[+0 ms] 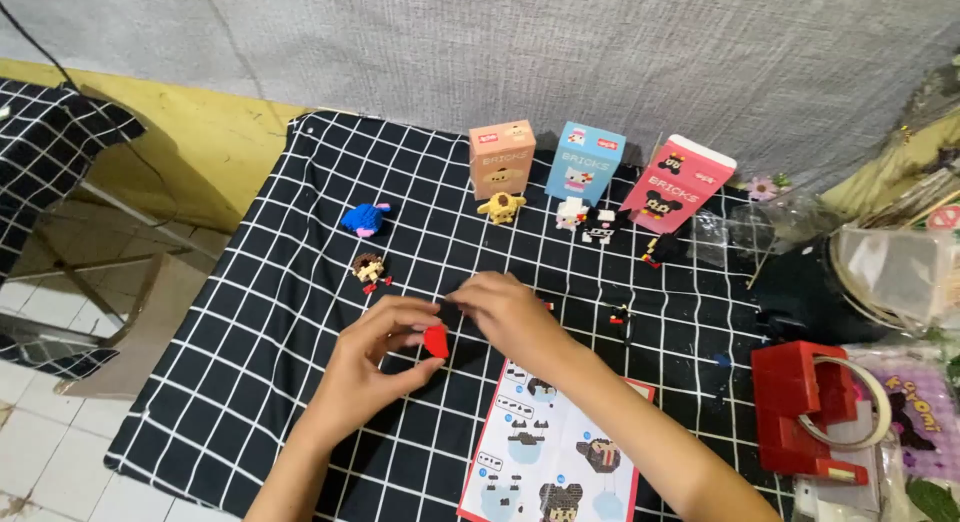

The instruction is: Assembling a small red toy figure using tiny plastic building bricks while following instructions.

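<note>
My left hand pinches a small red brick piece over the black cloth with white grid lines. My right hand meets it from the right, fingertips closed on the top of the same piece, where a small black part shows. Just below my right forearm lies an instruction sheet with pictures of brick figures.
Three small boxes stand at the back: orange, blue, pink. Small brick figures sit around: blue, brown, yellow, white, black. A red tape dispenser and clutter fill the right.
</note>
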